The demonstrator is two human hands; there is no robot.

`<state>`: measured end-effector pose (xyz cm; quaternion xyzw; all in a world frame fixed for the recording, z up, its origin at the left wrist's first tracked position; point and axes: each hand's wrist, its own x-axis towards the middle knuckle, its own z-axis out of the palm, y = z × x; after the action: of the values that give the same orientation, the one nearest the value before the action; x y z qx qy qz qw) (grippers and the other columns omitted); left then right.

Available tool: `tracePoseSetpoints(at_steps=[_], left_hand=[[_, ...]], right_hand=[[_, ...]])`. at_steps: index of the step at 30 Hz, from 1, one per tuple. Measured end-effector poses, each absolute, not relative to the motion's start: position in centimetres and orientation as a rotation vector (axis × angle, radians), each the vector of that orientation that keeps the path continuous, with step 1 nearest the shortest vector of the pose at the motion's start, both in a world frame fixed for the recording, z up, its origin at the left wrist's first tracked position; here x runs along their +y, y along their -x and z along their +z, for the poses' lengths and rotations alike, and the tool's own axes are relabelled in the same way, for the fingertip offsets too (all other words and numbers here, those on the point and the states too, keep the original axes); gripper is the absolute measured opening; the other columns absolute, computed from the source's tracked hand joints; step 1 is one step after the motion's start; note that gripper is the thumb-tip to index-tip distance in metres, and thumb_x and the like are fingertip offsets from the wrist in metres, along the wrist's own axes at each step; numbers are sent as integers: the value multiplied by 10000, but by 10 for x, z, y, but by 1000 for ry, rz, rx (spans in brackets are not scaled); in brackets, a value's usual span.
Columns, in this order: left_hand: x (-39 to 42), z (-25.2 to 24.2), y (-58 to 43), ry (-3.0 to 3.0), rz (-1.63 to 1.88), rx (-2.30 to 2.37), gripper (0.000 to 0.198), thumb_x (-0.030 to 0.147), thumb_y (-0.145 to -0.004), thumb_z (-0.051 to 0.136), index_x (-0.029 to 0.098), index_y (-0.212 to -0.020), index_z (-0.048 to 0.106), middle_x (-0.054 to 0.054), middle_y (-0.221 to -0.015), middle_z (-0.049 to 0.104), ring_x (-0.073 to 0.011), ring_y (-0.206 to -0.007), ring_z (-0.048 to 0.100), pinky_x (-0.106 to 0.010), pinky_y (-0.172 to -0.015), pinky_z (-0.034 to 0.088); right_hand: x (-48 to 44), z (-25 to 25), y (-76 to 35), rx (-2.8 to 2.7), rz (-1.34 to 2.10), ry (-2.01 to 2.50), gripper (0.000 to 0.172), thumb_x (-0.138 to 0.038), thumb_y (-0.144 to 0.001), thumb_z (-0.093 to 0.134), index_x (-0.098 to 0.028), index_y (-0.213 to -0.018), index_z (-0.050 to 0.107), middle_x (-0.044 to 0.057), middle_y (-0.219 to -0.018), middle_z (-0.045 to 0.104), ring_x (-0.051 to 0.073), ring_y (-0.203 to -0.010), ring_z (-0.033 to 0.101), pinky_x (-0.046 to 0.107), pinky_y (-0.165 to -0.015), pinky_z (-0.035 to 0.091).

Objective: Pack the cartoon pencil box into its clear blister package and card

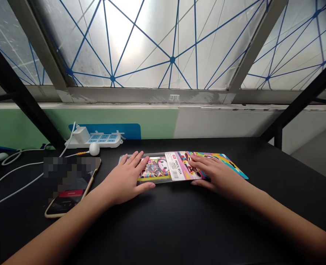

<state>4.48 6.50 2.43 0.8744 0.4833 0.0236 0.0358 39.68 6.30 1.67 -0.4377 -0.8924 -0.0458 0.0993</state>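
Note:
A colourful pencil box (pixel 176 167) in clear wrapping, with a white "PENCIL BOX" label band, lies flat on the black table (pixel 179 221). My left hand (pixel 128 176) rests on its left end, fingers stretched flat over the top and thumb along the near edge. My right hand (pixel 216 173) lies on its right part, fingers spread flat across the lid, thumb at the near edge. Neither hand lifts the box.
A phone (pixel 69 193) with its screen lit lies left of my left hand. Behind it, a white power strip (pixel 96 140) with a charger, a small white ball (pixel 94 148) and white cables (pixel 14 173). Frosted windows and black frame struts stand behind the table.

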Motion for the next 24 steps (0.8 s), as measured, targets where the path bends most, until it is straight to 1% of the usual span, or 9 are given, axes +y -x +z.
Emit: tracePoseSetpoints(at_steps=[2, 4, 6, 8, 10, 13, 18, 21, 24], left_hand=[[63, 26, -48, -2700, 114, 1456, 855, 700, -959, 401, 133, -1595, 333, -155, -1675, 227, -341, -1554, 209, -530, -1240, 238], [62, 26, -52, -2714, 170, 1412, 790, 632, -983, 412, 136, -1592, 338, -145, -1671, 257, -319, -1552, 226, -502, -1246, 241], [61, 24, -55, -2720, 206, 1367, 804, 655, -983, 403, 153, -1604, 306, -133, -1673, 258, -316, -1557, 211, -520, -1251, 218], [63, 22, -53, -2712, 213, 1351, 869, 725, -963, 384, 162, -1616, 273, -134, -1678, 238, -325, -1562, 187, -544, -1249, 202], [68, 20, -47, -2697, 192, 1356, 878, 749, -965, 341, 163, -1615, 275, -130, -1682, 215, -321, -1565, 176, -552, -1248, 195], [77, 19, -38, -2675, 169, 1360, 841, 734, -986, 292, 168, -1608, 296, -113, -1686, 203, -308, -1566, 178, -551, -1249, 195], [84, 23, -32, -2684, 218, 1346, 799, 720, -985, 342, 198, -1590, 346, -95, -1678, 248, -295, -1558, 220, -532, -1254, 197], [86, 26, -32, -2671, 207, 1342, 758, 692, -999, 345, 207, -1582, 367, -85, -1679, 251, -278, -1559, 223, -514, -1260, 185], [88, 27, -30, -2646, 214, 1338, 710, 666, -1016, 317, 231, -1573, 385, -70, -1677, 259, -262, -1560, 220, -504, -1262, 179]], right_hand=[[61, 20, -382, -2663, -139, 1300, 616, -593, -945, 578, -190, -1411, 574, 192, -1502, 545, 391, -1363, 527, 602, -1061, 476], [61, 21, -359, -2702, -125, 1274, 713, -606, -944, 571, -147, -1484, 494, 219, -1569, 454, 406, -1431, 438, 604, -1116, 423], [64, 18, -336, -2731, -103, 1249, 742, -584, -964, 552, -132, -1538, 422, 232, -1612, 375, 417, -1490, 329, 619, -1162, 355], [70, 13, -317, -2739, -85, 1235, 686, -534, -994, 523, -169, -1562, 396, 223, -1629, 344, 419, -1508, 279, 638, -1173, 321], [77, 10, -307, -2732, -77, 1220, 620, -457, -1015, 513, -211, -1570, 389, 203, -1634, 344, 411, -1508, 283, 639, -1175, 316], [86, 8, -309, -2725, -34, 1179, 585, -350, -1016, 512, -221, -1573, 388, 175, -1641, 341, 377, -1514, 286, 597, -1196, 314], [88, 7, -343, -2726, 79, 1169, 624, -251, -987, 500, -267, -1592, 348, 108, -1671, 290, 331, -1535, 248, 567, -1213, 304], [85, 5, -368, -2723, 80, 1222, 640, -175, -973, 430, -275, -1598, 334, 79, -1682, 255, 313, -1540, 227, 569, -1210, 309], [86, 6, -391, -2686, 34, 1324, 662, -103, -947, 356, -240, -1595, 345, 91, -1651, 328, 297, -1504, 334, 555, -1185, 366]])
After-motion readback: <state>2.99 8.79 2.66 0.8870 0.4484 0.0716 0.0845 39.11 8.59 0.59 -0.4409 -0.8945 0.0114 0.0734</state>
